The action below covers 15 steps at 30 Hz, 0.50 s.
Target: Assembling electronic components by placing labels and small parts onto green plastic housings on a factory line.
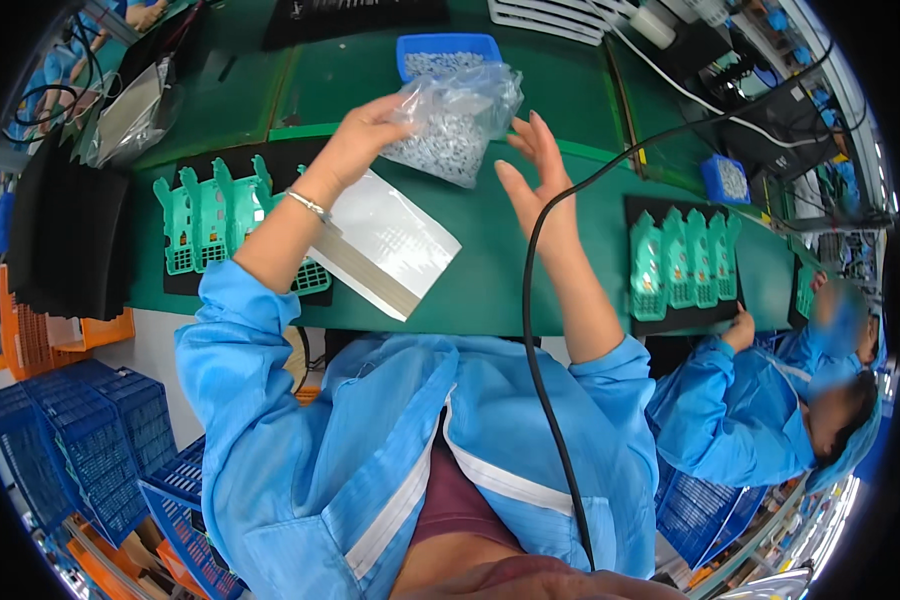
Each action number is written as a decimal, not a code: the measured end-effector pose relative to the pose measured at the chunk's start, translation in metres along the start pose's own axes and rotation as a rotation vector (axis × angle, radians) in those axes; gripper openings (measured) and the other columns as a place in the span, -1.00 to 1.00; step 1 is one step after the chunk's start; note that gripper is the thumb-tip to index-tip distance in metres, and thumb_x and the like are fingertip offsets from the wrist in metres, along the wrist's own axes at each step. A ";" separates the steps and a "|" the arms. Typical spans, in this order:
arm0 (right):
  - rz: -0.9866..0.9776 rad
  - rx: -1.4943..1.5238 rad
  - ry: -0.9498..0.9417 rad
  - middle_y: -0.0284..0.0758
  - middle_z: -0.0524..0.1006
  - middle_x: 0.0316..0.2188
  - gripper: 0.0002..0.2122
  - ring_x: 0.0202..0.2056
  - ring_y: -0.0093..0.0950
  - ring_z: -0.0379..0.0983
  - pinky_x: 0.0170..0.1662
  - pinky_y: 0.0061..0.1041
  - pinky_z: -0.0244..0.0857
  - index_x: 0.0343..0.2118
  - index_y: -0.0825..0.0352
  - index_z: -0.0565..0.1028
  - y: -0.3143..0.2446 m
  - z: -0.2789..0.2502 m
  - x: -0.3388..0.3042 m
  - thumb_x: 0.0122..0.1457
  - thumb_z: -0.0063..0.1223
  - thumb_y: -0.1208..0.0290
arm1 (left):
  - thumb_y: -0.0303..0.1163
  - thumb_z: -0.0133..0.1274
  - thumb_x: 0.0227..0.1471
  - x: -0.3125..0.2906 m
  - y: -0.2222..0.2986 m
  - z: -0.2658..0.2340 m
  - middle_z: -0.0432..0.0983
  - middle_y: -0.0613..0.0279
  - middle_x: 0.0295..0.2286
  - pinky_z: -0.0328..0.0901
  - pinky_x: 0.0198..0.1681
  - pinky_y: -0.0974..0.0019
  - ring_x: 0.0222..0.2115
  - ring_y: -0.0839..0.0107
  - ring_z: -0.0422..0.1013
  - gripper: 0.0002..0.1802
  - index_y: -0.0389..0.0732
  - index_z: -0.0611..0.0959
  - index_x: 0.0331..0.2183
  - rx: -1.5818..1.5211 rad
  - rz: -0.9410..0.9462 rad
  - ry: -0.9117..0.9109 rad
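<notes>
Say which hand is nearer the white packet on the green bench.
Left. The left hand, gripping the clear bag, is just beyond the far corner of the white packet; the right hand is farther, off to its right.

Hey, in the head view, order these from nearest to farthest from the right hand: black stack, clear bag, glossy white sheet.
1. Clear bag: just left of the right hand.
2. Glossy white sheet: lower left.
3. Black stack: far left.

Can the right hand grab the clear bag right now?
Probably yes. The right hand is open right beside the bag, nothing seems to block it, and the left hand holds the other side.
</notes>
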State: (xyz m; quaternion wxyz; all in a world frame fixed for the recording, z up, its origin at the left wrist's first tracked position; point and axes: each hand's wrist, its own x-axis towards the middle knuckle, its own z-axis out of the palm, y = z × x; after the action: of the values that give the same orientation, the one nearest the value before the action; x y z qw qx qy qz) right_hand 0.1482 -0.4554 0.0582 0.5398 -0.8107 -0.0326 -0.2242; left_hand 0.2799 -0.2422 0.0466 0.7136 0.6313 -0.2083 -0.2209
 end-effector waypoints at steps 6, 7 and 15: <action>0.250 0.521 -0.091 -0.15 0.34 0.01 -0.40 -0.13 -0.49 0.40 -0.05 -0.51 0.27 0.21 0.32 0.00 0.023 0.064 0.016 0.14 -0.01 0.51 | -0.40 0.12 -0.09 0.033 0.057 -0.082 0.50 0.21 -0.23 0.24 -0.08 0.43 -0.20 0.48 0.37 -0.50 -0.32 0.49 -0.05 0.265 0.044 0.078; 0.228 0.486 -0.054 -0.17 0.38 -0.03 -0.47 -0.16 -0.50 0.41 -0.07 -0.52 0.28 0.18 0.34 0.08 0.028 0.070 0.023 0.15 -0.03 0.51 | -0.39 0.12 -0.10 0.040 0.064 -0.097 0.50 0.21 -0.23 0.23 -0.07 0.43 -0.19 0.48 0.37 -0.52 -0.31 0.51 -0.08 0.394 0.089 0.060; 0.010 0.002 0.067 -0.23 0.47 -0.11 -0.55 -0.14 -0.43 0.44 -0.06 -0.50 0.29 0.01 0.32 0.36 0.036 0.077 0.109 0.02 0.12 0.40 | -0.44 0.05 -0.12 0.094 0.086 -0.131 0.52 0.18 -0.22 0.25 -0.07 0.40 -0.23 0.44 0.41 -0.58 -0.27 0.55 -0.12 0.943 0.097 -0.166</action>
State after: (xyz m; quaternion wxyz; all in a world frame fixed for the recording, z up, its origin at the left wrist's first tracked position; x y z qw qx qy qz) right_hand 0.2821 -0.4223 0.0459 0.5426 -0.8023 -0.0104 -0.2485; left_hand 0.4369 -0.1816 0.1186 0.3399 0.8560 -0.3711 -0.1183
